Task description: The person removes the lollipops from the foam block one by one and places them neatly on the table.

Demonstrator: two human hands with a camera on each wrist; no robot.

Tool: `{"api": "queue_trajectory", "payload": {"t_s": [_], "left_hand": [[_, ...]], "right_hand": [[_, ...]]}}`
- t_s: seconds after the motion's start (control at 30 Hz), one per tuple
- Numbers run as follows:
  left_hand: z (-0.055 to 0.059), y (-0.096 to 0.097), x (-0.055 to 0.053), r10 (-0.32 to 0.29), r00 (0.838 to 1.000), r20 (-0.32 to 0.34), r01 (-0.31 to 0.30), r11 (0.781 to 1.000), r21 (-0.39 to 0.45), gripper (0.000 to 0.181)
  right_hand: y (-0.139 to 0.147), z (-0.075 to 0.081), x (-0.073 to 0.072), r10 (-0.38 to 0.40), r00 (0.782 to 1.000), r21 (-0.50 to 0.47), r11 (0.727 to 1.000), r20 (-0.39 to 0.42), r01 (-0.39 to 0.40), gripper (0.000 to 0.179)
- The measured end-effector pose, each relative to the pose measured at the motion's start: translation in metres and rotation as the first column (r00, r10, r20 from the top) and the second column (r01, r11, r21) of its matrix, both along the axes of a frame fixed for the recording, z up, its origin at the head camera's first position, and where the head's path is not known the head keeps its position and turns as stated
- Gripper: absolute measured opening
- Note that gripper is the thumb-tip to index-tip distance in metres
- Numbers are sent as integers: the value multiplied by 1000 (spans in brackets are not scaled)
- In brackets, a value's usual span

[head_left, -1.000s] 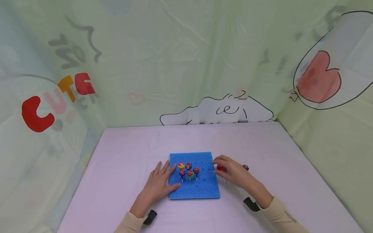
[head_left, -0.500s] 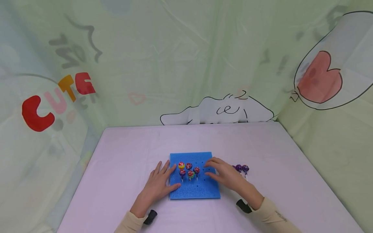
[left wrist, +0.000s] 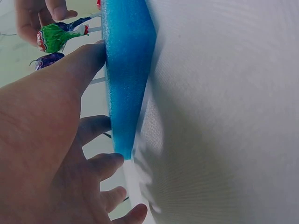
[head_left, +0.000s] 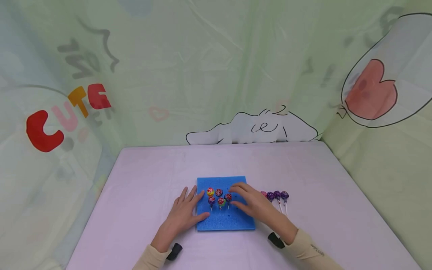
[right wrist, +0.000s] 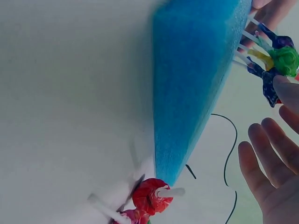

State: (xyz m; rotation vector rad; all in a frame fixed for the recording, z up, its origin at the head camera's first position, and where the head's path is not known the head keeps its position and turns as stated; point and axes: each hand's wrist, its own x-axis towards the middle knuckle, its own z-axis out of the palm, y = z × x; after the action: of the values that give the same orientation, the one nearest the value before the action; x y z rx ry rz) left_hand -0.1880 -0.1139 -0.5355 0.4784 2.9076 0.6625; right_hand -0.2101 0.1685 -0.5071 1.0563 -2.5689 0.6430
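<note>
My left hand point(head_left: 183, 213) rests on the left edge of a blue foam board point(head_left: 224, 224), fingers spread, thumb point(left wrist: 88, 60) touching its face. Several wrapped lollipops stand upright in the board. Among them are a yellow-red one point(head_left: 210, 192), a green one point(head_left: 221, 202) and a dark purple one point(head_left: 228, 197). Over the board's right side, my right hand point(head_left: 254, 202) hovers with thumb and fingers apart. Its fingertips come close to the dark purple lollipop; whether they touch it I cannot tell. No lollipop shows inside that hand.
Right of the board, more lollipops lie in a row on the pale table point(head_left: 152, 168), including a purple one point(head_left: 277, 194) and a red one point(right wrist: 152, 196). My right forearm partly hides the row. Small holes dot the board. A printed curtain point(head_left: 216, 75) hangs behind.
My right hand has moved left from above the loose lollipops to the standing ones on the board, uncovering more of the row. The left hand has stayed in place.
</note>
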Motion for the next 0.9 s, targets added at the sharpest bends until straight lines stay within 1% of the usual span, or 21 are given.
{"api": "queue_trajectory", "payload": {"t_s": [0.17, 0.57, 0.9], "left_hand": [[0, 0, 0, -2, 1000, 1, 2, 1000, 1, 80], [-2, -1, -1, -3, 1000, -4, 3, 1000, -5, 80], [-3, -1, -1, 1, 1000, -1, -1, 1000, -5, 80]], "right_hand": [[-4, 1, 1, 13, 1000, 20, 1000, -15, -13, 37], [-5, -2, 1, 28, 998, 22, 999, -50, -27, 37], [-5, 0, 1, 21, 999, 29, 999, -44, -19, 36]]}}
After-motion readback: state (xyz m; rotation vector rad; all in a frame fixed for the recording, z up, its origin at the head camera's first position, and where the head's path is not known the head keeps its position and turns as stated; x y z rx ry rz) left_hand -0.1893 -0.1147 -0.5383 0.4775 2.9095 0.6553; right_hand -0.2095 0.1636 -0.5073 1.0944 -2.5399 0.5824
